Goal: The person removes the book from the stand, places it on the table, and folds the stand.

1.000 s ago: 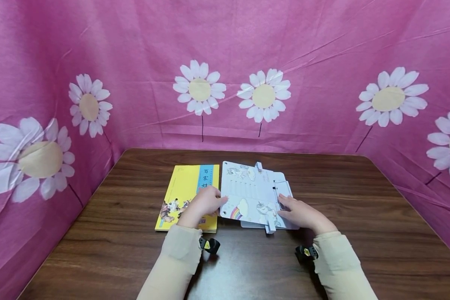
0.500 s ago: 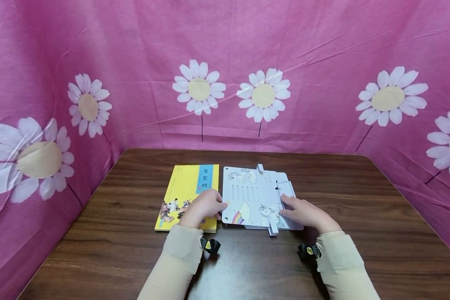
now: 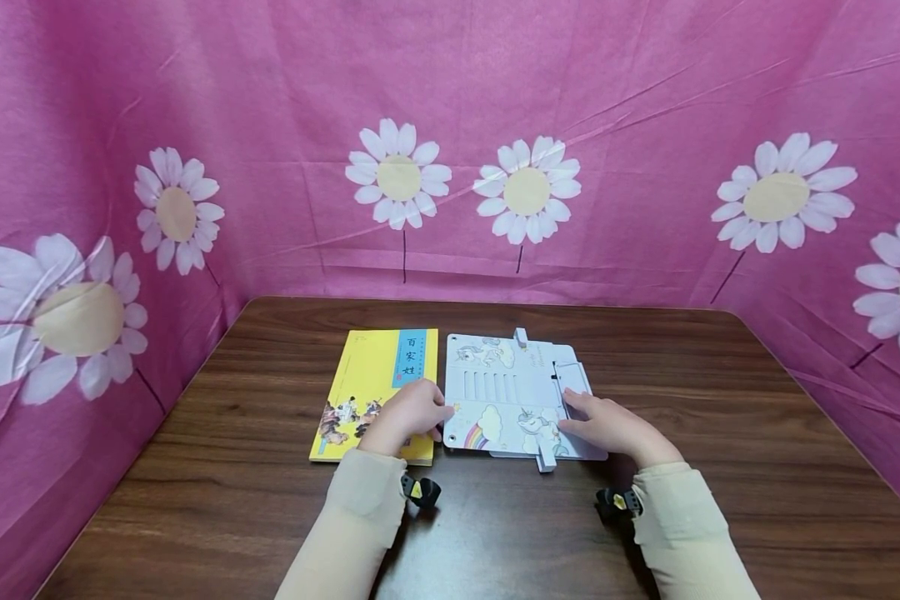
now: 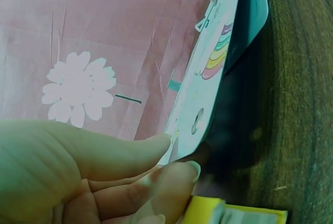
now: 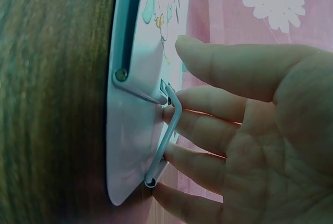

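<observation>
A white folding book stand (image 3: 495, 392) printed with unicorns and a rainbow lies low over the table. My left hand (image 3: 410, 410) pinches its left edge between thumb and fingers; the left wrist view shows the panel (image 4: 208, 73) tilted, with a dark gap beneath it. On the stand's right side, my right hand (image 3: 613, 427) touches it with loosely extended fingers. The right wrist view shows these fingertips by a bent wire support (image 5: 169, 130), the thumb apart from it. A yellow book (image 3: 367, 358) with a blue title strip lies flat under and beside my left hand.
The dark wooden table (image 3: 720, 400) extends around the stand and the book. Behind it hangs a pink cloth (image 3: 630, 217) with white daisies. Small clips (image 3: 545, 457) stick out past the stand's front and back edges.
Over the last second the stand's left side has come down, and the stand has shifted slightly right and nearer. Both hands moved along with it; the last half second shows almost no motion.
</observation>
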`<state>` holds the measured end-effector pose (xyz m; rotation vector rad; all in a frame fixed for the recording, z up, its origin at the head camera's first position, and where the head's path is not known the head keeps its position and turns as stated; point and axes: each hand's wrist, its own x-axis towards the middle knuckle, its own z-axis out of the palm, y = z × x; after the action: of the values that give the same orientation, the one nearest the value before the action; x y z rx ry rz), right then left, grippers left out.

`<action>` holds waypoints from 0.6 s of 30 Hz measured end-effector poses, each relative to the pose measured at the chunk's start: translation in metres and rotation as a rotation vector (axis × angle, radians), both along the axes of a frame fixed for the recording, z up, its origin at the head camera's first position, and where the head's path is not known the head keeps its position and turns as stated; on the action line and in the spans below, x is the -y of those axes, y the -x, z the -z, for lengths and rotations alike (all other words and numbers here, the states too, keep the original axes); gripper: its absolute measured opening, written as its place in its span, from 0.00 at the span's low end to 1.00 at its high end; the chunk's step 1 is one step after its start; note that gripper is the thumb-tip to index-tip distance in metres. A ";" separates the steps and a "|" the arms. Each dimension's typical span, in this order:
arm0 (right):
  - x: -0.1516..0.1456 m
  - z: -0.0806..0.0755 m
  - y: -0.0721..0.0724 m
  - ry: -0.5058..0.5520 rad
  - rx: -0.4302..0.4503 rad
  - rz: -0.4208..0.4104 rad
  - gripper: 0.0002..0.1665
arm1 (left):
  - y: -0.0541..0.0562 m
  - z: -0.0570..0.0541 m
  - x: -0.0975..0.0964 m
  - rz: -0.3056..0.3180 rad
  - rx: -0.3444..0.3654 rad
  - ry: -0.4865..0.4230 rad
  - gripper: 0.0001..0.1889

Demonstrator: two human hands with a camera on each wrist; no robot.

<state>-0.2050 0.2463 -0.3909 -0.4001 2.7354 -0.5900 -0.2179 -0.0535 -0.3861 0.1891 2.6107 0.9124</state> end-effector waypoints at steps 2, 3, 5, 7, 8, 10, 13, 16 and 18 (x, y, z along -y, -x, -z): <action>0.000 0.000 0.000 0.002 0.000 0.005 0.39 | 0.000 0.001 0.000 0.004 -0.002 0.000 0.19; 0.000 0.000 0.000 0.003 0.002 0.010 0.39 | 0.000 0.001 0.000 0.004 -0.001 0.000 0.18; 0.000 0.000 0.000 0.004 0.007 0.018 0.39 | 0.000 0.002 0.000 0.000 0.007 0.000 0.17; 0.000 0.000 -0.001 0.006 0.011 0.025 0.40 | 0.001 0.003 0.000 0.000 0.008 0.007 0.15; 0.000 0.000 -0.001 0.008 0.012 0.028 0.40 | 0.001 0.003 0.000 0.001 0.007 0.012 0.15; 0.000 0.000 -0.001 0.011 0.012 0.030 0.40 | 0.001 0.003 0.000 0.009 0.000 0.027 0.16; 0.001 0.000 -0.001 0.013 0.007 0.030 0.41 | 0.000 0.002 0.000 0.014 -0.003 0.039 0.17; 0.001 0.001 -0.001 0.016 0.003 0.029 0.41 | -0.002 0.000 0.000 0.012 0.009 0.042 0.19; 0.001 0.002 -0.001 0.019 0.002 0.026 0.41 | -0.003 -0.002 0.000 0.008 0.007 0.048 0.20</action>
<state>-0.2043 0.2456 -0.3925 -0.3690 2.7387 -0.6227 -0.2151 -0.0537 -0.3845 0.1836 2.6202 0.8457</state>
